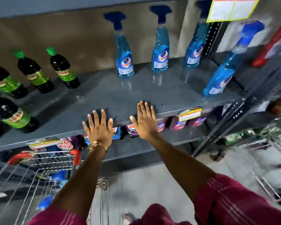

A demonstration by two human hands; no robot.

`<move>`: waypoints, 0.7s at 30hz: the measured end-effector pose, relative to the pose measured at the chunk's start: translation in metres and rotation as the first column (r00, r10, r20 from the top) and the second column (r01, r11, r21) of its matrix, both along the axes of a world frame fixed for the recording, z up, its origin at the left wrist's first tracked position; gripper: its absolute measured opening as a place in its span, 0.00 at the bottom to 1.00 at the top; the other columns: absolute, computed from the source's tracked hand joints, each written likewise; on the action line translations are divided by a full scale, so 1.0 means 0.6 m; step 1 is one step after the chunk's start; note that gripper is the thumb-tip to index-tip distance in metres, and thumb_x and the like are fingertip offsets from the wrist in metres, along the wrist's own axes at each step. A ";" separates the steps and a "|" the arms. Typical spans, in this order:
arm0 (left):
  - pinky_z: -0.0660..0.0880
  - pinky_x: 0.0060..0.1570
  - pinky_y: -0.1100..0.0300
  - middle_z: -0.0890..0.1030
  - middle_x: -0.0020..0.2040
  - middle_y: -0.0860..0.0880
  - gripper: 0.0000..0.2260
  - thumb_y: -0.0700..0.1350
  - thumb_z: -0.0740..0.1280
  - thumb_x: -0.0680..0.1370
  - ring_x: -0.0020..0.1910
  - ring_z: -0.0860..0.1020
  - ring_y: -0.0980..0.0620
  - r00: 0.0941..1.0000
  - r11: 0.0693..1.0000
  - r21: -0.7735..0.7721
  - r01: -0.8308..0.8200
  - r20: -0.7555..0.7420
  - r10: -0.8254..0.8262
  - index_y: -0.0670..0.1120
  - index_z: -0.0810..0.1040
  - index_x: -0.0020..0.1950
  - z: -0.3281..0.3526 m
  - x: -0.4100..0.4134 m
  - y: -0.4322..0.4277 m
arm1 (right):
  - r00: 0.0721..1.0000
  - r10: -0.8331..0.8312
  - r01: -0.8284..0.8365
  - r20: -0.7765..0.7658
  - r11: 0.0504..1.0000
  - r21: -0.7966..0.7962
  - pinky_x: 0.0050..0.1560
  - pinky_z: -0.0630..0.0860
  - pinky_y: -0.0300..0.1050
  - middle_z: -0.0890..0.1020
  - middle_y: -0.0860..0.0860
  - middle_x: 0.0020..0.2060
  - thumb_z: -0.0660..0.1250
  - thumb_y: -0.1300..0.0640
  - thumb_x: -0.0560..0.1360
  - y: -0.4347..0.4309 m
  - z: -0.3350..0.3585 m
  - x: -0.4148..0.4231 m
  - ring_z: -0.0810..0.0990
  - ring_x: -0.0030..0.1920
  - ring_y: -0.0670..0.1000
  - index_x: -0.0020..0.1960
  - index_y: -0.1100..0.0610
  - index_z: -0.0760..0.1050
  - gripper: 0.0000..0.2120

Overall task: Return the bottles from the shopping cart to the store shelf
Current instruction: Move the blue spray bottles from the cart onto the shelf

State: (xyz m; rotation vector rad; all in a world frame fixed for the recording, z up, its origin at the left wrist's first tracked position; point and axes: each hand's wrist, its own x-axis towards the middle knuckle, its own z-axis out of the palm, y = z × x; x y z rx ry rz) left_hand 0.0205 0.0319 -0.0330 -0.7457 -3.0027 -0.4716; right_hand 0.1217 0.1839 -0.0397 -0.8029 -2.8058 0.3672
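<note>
Both hands lie flat, fingers spread, on the front edge of the grey store shelf (pixel 104 96). My left hand (pixel 98 126) and my right hand (pixel 144 120) hold nothing. Several blue spray bottles stand on the shelf: one (pixel 124 62) at the centre, one (pixel 160 54) to its right, one (pixel 194 52) further right, and one (pixel 222 75) near the right front edge. Dark bottles with green caps (pixel 63 70) stand at the left. The wire shopping cart (pixel 31 169) is at lower left, with blue items (pixel 59 176) inside it, blurred.
A lower shelf (pixel 177 137) carries pouches and pink bottles. A yellow price tag (pixel 190 113) hangs on the shelf edge. A perforated metal upright (pixel 230 120) bounds the shelf on the right. Wire racks (pixel 266 148) stand at the right. Grey floor lies below.
</note>
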 end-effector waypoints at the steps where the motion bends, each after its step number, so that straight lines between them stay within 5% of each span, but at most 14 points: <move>1: 0.40 0.76 0.40 0.52 0.79 0.45 0.24 0.56 0.50 0.81 0.78 0.46 0.42 1.000 1.000 -0.011 0.011 0.003 -0.011 0.52 0.53 0.77 0.003 0.002 -0.002 | 1.000 0.000 0.000 -0.006 1.000 -0.005 0.76 0.36 0.53 0.50 0.57 0.78 0.46 0.43 0.81 -0.002 0.001 0.000 0.45 0.78 0.55 0.76 0.62 0.45 0.32; 6: 0.42 0.77 0.43 0.51 0.79 0.46 0.25 0.51 0.55 0.81 0.78 0.46 0.45 0.973 0.975 -0.058 0.213 0.106 -0.206 0.50 0.53 0.77 0.028 0.005 -0.048 | 0.998 -0.051 0.050 -0.041 0.999 -0.022 0.77 0.40 0.56 0.54 0.57 0.78 0.48 0.44 0.81 -0.012 0.018 0.006 0.48 0.78 0.56 0.76 0.62 0.49 0.30; 9: 0.46 0.77 0.43 0.59 0.78 0.48 0.20 0.52 0.57 0.80 0.78 0.51 0.46 0.966 0.981 0.027 0.190 0.173 -0.192 0.51 0.66 0.72 0.033 0.036 -0.128 | 0.986 -0.097 0.077 -0.135 0.986 -0.145 0.76 0.39 0.57 0.55 0.57 0.77 0.54 0.46 0.80 -0.059 0.016 0.016 0.46 0.78 0.57 0.76 0.61 0.52 0.30; 14: 0.73 0.62 0.45 0.79 0.60 0.36 0.18 0.47 0.58 0.78 0.61 0.77 0.37 0.938 0.970 0.212 -0.122 0.343 0.043 0.37 0.78 0.60 0.000 0.120 -0.288 | 0.953 0.126 -0.219 -0.275 0.915 -0.338 0.77 0.42 0.57 0.54 0.61 0.77 0.59 0.52 0.79 -0.229 -0.015 0.032 0.46 0.77 0.60 0.75 0.65 0.51 0.31; 17: 0.74 0.58 0.44 0.81 0.57 0.33 0.11 0.38 0.64 0.78 0.58 0.79 0.35 0.781 0.831 0.200 -0.520 0.505 0.367 0.35 0.78 0.59 -0.055 0.140 -0.394 | 0.852 0.438 -0.519 -0.286 0.776 -0.360 0.77 0.44 0.56 0.58 0.63 0.75 0.61 0.55 0.79 -0.342 -0.032 0.013 0.46 0.76 0.62 0.74 0.66 0.55 0.29; 21: 0.71 0.58 0.52 0.79 0.61 0.35 0.15 0.44 0.61 0.80 0.61 0.77 0.39 0.583 0.797 -0.043 -0.603 0.658 0.477 0.35 0.75 0.61 -0.142 0.156 -0.487 | 0.766 0.625 -0.632 -0.151 0.689 -0.356 0.77 0.47 0.52 0.62 0.63 0.74 0.59 0.53 0.79 -0.440 -0.055 -0.047 0.56 0.76 0.61 0.73 0.66 0.58 0.27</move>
